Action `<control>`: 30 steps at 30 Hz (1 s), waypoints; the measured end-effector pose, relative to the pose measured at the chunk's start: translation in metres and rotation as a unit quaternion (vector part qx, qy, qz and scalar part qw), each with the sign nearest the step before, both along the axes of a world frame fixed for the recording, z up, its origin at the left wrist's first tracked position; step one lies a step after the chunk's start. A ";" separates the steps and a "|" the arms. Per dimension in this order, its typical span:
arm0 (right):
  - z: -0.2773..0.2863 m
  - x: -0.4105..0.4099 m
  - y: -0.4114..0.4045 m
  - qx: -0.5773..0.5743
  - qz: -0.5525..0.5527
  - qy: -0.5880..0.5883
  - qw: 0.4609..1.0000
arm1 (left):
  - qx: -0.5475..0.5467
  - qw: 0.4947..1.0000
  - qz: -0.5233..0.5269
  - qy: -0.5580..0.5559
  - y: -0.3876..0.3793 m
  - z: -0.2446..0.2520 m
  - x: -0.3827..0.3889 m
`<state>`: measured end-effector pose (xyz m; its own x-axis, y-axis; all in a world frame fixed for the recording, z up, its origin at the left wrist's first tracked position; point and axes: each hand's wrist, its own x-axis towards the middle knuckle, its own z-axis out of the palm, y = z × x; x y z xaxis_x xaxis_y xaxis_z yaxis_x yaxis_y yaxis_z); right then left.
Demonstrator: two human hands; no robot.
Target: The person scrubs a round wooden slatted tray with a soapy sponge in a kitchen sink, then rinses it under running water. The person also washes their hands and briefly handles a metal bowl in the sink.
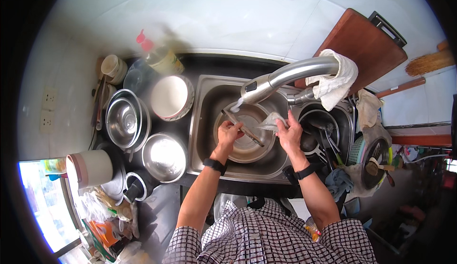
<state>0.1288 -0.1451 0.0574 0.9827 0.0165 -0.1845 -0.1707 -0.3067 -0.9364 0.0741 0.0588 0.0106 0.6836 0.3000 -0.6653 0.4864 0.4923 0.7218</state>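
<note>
My left hand [229, 135] grips a long, thin, brownish utensil [252, 135], possibly a knife, held slantwise over the sink. My right hand [290, 132] pinches a whitish wet cloth [272, 122] just to the right of it. Below both hands a round metal basin [246, 158] sits in the left bowl of the steel sink [280, 165]. A steel faucet [257, 88] reaches over the basin from the right, with water at its mouth. A white cloth [337, 82] hangs around the faucet's neck.
Metal bowls [123, 123], a white bowl [170, 98] and a pump bottle [164, 59] stand left of the sink. The right bowl holds a pan and utensils [330, 139]. A wooden cutting board [360, 46] leans on the wall. A blue-grey rag [338, 183] lies near my right forearm.
</note>
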 end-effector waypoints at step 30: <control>0.001 -0.079 -0.026 0.062 0.028 0.094 0.993 | 0.114 0.989 -0.002 -0.094 0.005 0.056 0.055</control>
